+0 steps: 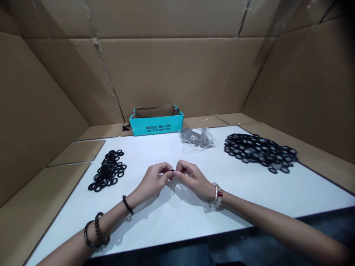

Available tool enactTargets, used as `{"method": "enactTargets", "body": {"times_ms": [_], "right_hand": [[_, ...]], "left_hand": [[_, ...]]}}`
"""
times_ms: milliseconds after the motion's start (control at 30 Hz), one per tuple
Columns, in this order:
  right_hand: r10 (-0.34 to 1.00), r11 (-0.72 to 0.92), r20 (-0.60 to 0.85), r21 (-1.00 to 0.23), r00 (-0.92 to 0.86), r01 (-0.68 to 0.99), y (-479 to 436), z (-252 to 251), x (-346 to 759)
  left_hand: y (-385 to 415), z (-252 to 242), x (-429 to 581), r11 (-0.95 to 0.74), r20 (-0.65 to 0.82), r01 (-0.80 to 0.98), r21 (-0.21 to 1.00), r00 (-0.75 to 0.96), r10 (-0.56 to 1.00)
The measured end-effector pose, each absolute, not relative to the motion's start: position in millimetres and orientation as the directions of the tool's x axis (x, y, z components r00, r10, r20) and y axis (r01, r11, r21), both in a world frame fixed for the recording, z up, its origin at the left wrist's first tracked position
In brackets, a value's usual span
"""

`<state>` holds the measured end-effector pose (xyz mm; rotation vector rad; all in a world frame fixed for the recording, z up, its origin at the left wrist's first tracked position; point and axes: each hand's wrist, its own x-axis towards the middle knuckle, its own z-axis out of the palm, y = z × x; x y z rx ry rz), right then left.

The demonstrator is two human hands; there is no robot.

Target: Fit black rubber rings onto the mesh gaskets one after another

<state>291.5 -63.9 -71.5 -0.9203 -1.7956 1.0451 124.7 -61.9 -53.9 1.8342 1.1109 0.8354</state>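
Observation:
Just above the middle of the white table (144, 221), my left hand (155, 180) and my right hand (194, 180) meet fingertip to fingertip. Both are closed in a pinch on one small black ring (173, 170), mostly covered by the fingers. To the left lies a loose heap of black rings (109, 168) with open centres. A wider pile of black rings (257, 149) spreads on the right; many of these have grey, disc-like centres. Beyond my hands sits a clear plastic bag (197, 137) with grey pieces inside.
A turquoise box (158, 125) with an open top stands at the table's back edge. Left of it, a few small black pieces (127, 127) lie on cardboard. Tall cardboard walls (177, 74) enclose the table at the back and both sides.

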Motion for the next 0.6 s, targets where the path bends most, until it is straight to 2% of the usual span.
{"method": "enactTargets", "body": {"times_ms": [133, 400, 600], "right_hand": [[0.882, 0.394, 0.299, -0.893, -0.365, 0.220, -65, -71, 287], [0.895, 0.362, 0.261, -0.899, -0.363, 0.248, -65, -81, 286], [0.876, 0.452, 0.358, -0.843, -0.322, 0.291, -61, -74, 294]], "left_hand": [[-58, -56, 122, -0.215, 0.115, 0.297, 0.930, 0.321, 0.940], [-65, -64, 135, -0.023, 0.001, 0.098, 0.995, 0.213, 0.977], [-63, -54, 133, 0.083, -0.101, 0.069, 0.994, 0.321, 0.942]]}}
